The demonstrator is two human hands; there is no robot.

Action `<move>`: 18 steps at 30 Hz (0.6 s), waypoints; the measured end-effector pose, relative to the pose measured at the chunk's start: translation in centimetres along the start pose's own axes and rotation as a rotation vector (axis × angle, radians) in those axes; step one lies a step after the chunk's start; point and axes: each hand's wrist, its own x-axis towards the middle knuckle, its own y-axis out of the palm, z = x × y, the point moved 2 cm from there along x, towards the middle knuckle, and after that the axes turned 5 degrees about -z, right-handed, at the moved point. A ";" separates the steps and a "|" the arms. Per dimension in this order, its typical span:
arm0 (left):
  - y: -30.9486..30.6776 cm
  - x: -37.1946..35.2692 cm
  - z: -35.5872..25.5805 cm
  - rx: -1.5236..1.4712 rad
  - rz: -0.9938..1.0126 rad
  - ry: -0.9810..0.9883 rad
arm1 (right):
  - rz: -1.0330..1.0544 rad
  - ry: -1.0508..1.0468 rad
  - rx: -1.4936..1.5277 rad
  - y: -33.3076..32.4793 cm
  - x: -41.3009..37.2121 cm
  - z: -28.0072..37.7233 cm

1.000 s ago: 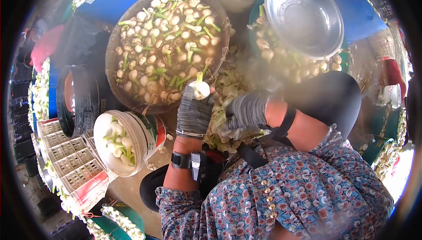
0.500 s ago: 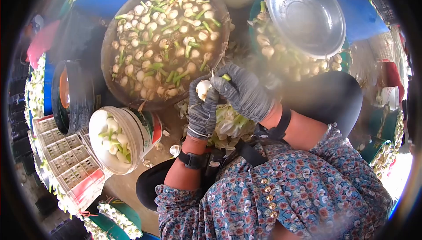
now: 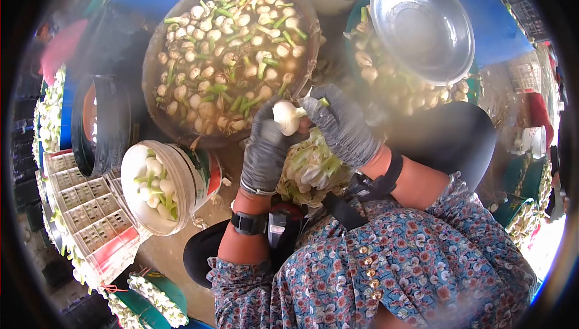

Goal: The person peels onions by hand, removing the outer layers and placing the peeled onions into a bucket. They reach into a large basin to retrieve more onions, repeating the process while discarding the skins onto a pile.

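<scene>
Onion [image 3: 286, 115] between left grip [image 3: 265, 148] and right grip [image 3: 344, 125]

Your right hand [image 3: 345, 127] has come up toward the basin [image 3: 148, 75] rim, meeting your left hand [image 3: 265, 148] on the onion [image 3: 286, 115] just below that rim.

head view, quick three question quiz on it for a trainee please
1. True or false: the left hand holds a white onion.
2. What fills the big round basin ahead of the hands? A: onions with green stalks. B: tomatoes. C: eggs.
3. What covers the right hand?

Key: 1 true. 2 A. 3 a grey glove.
</scene>
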 end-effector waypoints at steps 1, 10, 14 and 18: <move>0.2 -0.6 1.4 -0.210 -0.018 -0.092 | 0.011 0.006 -0.055 -0.3 0.3 0.0; 0.0 -1.7 5.3 -0.599 0.044 -0.376 | 0.138 -0.379 -0.566 -0.7 1.0 -0.4; -0.2 -1.9 5.6 -0.607 0.135 -0.394 | 0.152 -0.263 -0.577 -1.3 1.0 0.4; -0.4 -2.0 5.7 -0.593 0.212 -0.424 | 0.168 -0.040 -0.495 -1.0 1.2 0.7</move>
